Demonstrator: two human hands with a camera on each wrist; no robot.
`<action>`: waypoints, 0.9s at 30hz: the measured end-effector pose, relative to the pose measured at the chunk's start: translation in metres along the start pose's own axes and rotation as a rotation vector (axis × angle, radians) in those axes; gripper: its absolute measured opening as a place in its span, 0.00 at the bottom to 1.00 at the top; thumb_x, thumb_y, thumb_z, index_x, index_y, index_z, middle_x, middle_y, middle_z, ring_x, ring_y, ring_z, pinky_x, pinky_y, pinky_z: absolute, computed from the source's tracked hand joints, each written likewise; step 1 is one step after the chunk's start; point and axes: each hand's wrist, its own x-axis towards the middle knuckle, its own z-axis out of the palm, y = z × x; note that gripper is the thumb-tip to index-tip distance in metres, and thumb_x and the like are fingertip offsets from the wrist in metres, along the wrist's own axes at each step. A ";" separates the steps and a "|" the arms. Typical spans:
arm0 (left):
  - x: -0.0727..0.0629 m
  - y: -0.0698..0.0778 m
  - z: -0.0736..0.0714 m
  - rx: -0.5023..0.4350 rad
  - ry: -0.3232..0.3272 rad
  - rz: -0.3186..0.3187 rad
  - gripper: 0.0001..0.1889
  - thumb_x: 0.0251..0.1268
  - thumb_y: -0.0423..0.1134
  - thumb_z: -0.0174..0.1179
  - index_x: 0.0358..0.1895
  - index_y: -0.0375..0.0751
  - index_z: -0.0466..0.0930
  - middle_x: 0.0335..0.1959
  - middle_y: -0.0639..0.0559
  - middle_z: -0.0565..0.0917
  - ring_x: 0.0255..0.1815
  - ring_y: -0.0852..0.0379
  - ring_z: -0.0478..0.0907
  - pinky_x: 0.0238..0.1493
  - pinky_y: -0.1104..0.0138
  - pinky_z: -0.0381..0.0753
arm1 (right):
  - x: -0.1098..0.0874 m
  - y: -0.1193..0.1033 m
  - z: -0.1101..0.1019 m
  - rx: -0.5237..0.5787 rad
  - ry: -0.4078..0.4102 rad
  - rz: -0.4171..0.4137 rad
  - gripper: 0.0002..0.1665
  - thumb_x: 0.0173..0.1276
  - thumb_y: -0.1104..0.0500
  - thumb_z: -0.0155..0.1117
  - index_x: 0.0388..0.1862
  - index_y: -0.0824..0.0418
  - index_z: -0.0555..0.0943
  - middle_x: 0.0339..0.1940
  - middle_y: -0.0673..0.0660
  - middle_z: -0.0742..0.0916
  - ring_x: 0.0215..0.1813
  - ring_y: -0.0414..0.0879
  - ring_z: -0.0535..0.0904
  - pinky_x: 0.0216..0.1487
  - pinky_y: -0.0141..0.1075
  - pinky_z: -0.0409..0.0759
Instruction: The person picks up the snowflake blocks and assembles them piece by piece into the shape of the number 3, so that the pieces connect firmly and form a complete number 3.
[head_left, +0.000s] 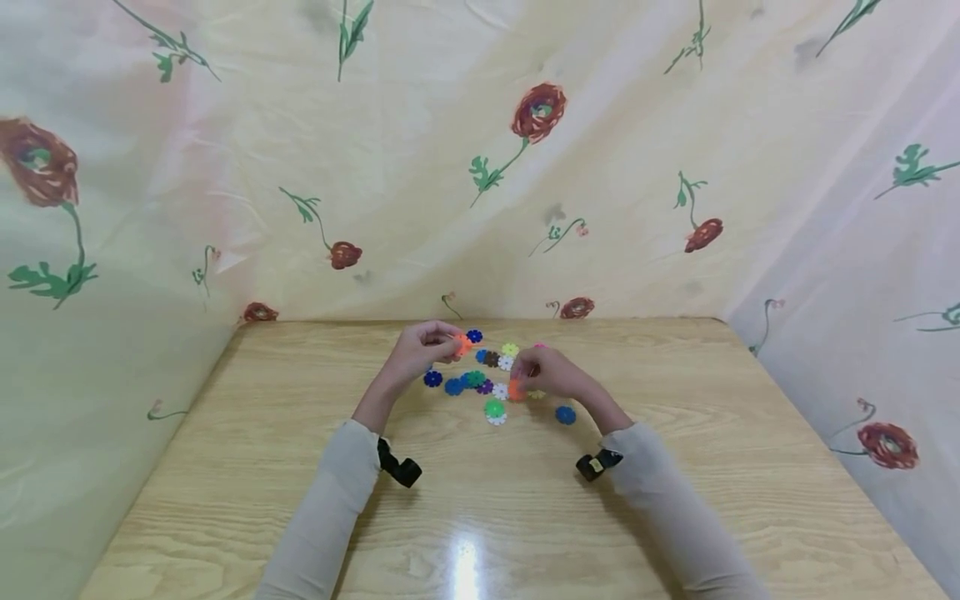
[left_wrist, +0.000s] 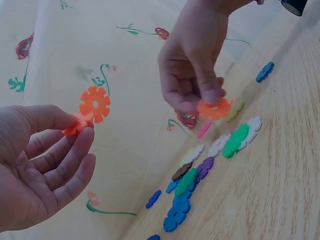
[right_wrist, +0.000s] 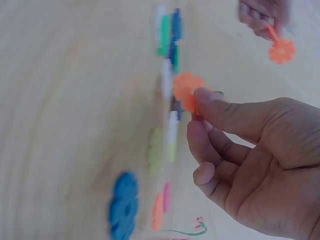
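1. Apparently, the step in hand is joining orange pieces: the orange pair (left_wrist: 88, 111), two flower-shaped discs set at an angle, is held up beyond and left of the bright green disc (head_left: 495, 407).
2. The left hand (head_left: 417, 353) pinches that pair; the right hand (head_left: 553, 372) pinches a single orange disc (right_wrist: 185, 89), beyond and slightly right of the bright green disc. The hands are apart from each other.
3. As I judge it, the next move calls for bringing both hands together and lining up rim slots (thin edges, so a small tilt could spoil the fit).
4. Around the bright green disc, counted: one white disc (head_left: 497, 421) partly under its near side, two other white discs (head_left: 506, 363) beyond it, one dark green disc (head_left: 476, 378), one purple disc (head_left: 486, 387), one brown disc (head_left: 491, 359), two yellowish discs (head_left: 510, 349), one pink disc (left_wrist: 204, 130).
5. Blue discs (head_left: 566, 415) number at least six, one well right of the bright green disc; overlaps blur the exact count.
6. A fourth orange disc (right_wrist: 158, 212) appears beside the pink one, beyond and right of the bright green disc.
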 end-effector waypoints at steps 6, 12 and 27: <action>-0.001 -0.003 0.001 -0.011 -0.005 0.009 0.12 0.73 0.34 0.62 0.54 0.32 0.82 0.39 0.42 0.87 0.38 0.58 0.84 0.62 0.35 0.77 | 0.002 -0.013 -0.006 0.154 0.117 -0.004 0.10 0.72 0.68 0.64 0.49 0.70 0.85 0.38 0.64 0.86 0.38 0.48 0.80 0.43 0.40 0.85; -0.002 -0.004 0.005 -0.020 -0.005 -0.002 0.12 0.74 0.35 0.62 0.54 0.33 0.83 0.40 0.43 0.87 0.42 0.49 0.85 0.62 0.36 0.77 | 0.005 -0.024 -0.004 0.290 0.258 -0.004 0.16 0.75 0.63 0.64 0.57 0.67 0.83 0.42 0.65 0.86 0.45 0.62 0.81 0.45 0.39 0.84; -0.001 -0.004 0.003 -0.013 0.004 -0.010 0.13 0.75 0.35 0.61 0.56 0.32 0.82 0.44 0.40 0.88 0.46 0.45 0.87 0.62 0.38 0.78 | 0.012 -0.031 0.002 0.490 0.371 -0.014 0.14 0.71 0.67 0.66 0.53 0.72 0.82 0.47 0.70 0.86 0.40 0.50 0.88 0.45 0.42 0.90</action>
